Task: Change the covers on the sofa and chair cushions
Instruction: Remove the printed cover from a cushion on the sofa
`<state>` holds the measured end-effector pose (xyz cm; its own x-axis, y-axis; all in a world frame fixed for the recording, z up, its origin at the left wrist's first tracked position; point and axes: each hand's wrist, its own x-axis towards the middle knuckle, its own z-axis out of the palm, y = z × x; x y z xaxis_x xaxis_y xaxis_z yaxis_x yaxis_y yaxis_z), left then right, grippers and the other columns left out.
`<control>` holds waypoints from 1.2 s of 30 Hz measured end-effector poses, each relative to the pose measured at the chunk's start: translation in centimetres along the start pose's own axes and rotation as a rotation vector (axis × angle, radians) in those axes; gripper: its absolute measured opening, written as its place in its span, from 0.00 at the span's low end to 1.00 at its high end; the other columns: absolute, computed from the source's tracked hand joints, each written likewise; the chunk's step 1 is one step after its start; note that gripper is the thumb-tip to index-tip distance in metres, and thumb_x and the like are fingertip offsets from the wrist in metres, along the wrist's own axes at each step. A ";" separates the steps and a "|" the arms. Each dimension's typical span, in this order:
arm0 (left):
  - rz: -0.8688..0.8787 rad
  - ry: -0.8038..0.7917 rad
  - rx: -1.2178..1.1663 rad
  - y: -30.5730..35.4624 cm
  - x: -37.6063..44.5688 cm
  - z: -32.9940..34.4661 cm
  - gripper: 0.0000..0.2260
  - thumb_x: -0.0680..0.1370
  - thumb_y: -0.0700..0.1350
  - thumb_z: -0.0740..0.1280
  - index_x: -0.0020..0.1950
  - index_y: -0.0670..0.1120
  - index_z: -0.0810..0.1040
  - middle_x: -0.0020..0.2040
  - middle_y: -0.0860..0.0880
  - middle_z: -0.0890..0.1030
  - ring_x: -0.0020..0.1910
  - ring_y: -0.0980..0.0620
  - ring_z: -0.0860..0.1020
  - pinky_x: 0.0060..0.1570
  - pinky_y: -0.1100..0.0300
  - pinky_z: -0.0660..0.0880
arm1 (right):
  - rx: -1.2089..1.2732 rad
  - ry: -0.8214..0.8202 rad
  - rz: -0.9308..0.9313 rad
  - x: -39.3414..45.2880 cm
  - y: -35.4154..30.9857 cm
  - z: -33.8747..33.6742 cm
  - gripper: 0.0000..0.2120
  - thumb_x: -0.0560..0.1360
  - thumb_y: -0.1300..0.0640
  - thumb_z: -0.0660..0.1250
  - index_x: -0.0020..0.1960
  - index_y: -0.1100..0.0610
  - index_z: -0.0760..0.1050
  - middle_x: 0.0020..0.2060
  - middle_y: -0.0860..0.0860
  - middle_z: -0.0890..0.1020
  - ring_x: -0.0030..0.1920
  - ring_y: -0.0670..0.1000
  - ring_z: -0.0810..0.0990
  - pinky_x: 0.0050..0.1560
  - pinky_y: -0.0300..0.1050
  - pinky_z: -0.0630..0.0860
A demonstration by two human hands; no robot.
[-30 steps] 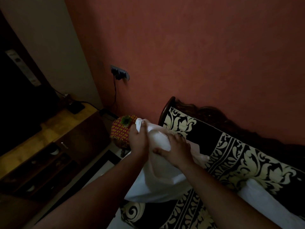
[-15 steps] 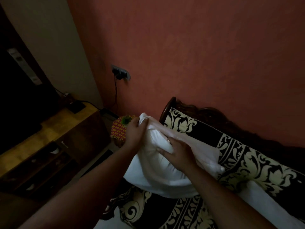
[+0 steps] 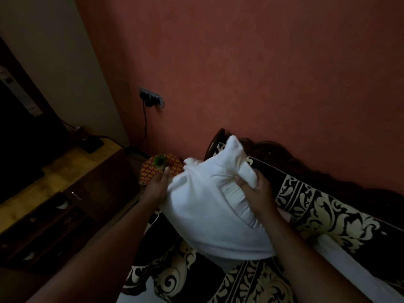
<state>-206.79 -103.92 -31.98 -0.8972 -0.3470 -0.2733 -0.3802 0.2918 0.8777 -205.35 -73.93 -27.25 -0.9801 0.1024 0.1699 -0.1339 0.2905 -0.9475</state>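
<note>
I hold a plump white cushion (image 3: 207,206) in the air above the sofa (image 3: 328,217), which wears a black cover with cream scroll patterns. My right hand (image 3: 254,193) is clenched on a bunch of white fabric at the cushion's upper right. My left hand (image 3: 156,189) presses flat against the cushion's left side, fingers pointing up; its palm is hidden behind the fabric. A second white piece (image 3: 358,272) lies on the sofa seat at the lower right.
A red and yellow patterned stool or basket (image 3: 150,169) with a green tuft stands between sofa and wall. A wooden cabinet (image 3: 65,193) with a dark screen is at left. A wall socket (image 3: 152,99) with a hanging cable sits on the red wall.
The cushion has turned and risen, its corner now pointing up. My right hand moved from its front face to grip bunched fabric at the upper right. My left hand slid to its left side.
</note>
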 end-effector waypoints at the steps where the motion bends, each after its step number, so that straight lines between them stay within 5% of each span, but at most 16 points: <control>1: -0.008 -0.030 0.006 -0.5 -0.1 -0.2 0.31 0.80 0.71 0.55 0.64 0.49 0.80 0.60 0.52 0.78 0.63 0.49 0.76 0.66 0.52 0.71 | 0.050 0.022 0.039 0.1 0.3 -0.4 0.14 0.69 0.41 0.76 0.52 0.44 0.80 0.48 0.43 0.86 0.52 0.44 0.84 0.58 0.53 0.80; 5: -0.053 -0.124 -0.142 -1.1 -0.4 0.4 0.29 0.78 0.69 0.63 0.66 0.48 0.80 0.62 0.49 0.80 0.57 0.52 0.78 0.53 0.58 0.73 | 0.134 0.026 0.143 0.1 0.6 -0.9 0.11 0.74 0.53 0.76 0.55 0.45 0.80 0.52 0.44 0.85 0.53 0.43 0.83 0.60 0.49 0.79; 8: -0.025 0.079 -0.140 -0.9 -0.7 1.4 0.28 0.75 0.66 0.69 0.62 0.45 0.82 0.56 0.47 0.83 0.55 0.49 0.80 0.56 0.54 0.76 | 0.141 0.054 0.207 0.3 0.6 -0.8 0.14 0.75 0.51 0.75 0.58 0.45 0.76 0.53 0.42 0.83 0.55 0.43 0.82 0.58 0.45 0.77; 12: 0.012 0.197 -0.222 0.4 -1.2 1.7 0.19 0.80 0.55 0.69 0.63 0.42 0.82 0.57 0.44 0.83 0.58 0.45 0.80 0.63 0.50 0.75 | -0.002 -0.031 0.318 1.0 1.0 -1.1 0.31 0.72 0.41 0.75 0.68 0.50 0.68 0.60 0.48 0.76 0.64 0.54 0.76 0.61 0.48 0.72; 16: 0.061 0.156 -0.231 0.7 -0.7 1.2 0.18 0.81 0.55 0.68 0.65 0.44 0.81 0.58 0.48 0.82 0.59 0.48 0.80 0.62 0.52 0.75 | -0.018 -0.098 0.314 1.8 0.0 -1.0 0.51 0.67 0.40 0.79 0.80 0.50 0.54 0.73 0.49 0.70 0.72 0.52 0.69 0.67 0.50 0.68; 22: 0.142 0.205 -0.178 0.4 -0.6 1.1 0.13 0.82 0.52 0.67 0.55 0.44 0.83 0.48 0.47 0.85 0.52 0.47 0.82 0.51 0.55 0.76 | -0.135 0.062 0.241 1.1 -0.4 0.4 0.30 0.67 0.42 0.80 0.63 0.57 0.78 0.49 0.47 0.80 0.56 0.52 0.81 0.54 0.42 0.71; 29: 0.136 0.288 0.073 0.4 -1.0 0.3 0.16 0.83 0.50 0.65 0.63 0.40 0.81 0.60 0.39 0.82 0.61 0.39 0.79 0.56 0.55 0.71 | -0.046 0.126 0.141 0.1 -0.4 0.7 0.22 0.69 0.49 0.80 0.59 0.56 0.81 0.45 0.41 0.80 0.52 0.45 0.80 0.54 0.37 0.72; 36: 0.053 0.294 0.211 -0.8 0.2 0.2 0.16 0.82 0.54 0.64 0.57 0.43 0.82 0.55 0.38 0.83 0.56 0.37 0.80 0.53 0.51 0.74 | -0.038 0.130 0.037 0.0 -1.7 -0.6 0.17 0.69 0.53 0.80 0.55 0.48 0.79 0.45 0.34 0.80 0.48 0.28 0.78 0.52 0.26 0.71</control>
<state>-206.71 -104.09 -32.81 -0.8257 -0.5587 -0.0777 -0.4002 0.4831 0.7787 -205.08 -73.82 -25.51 -0.9567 0.2352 0.1714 -0.0902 0.3203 -0.9430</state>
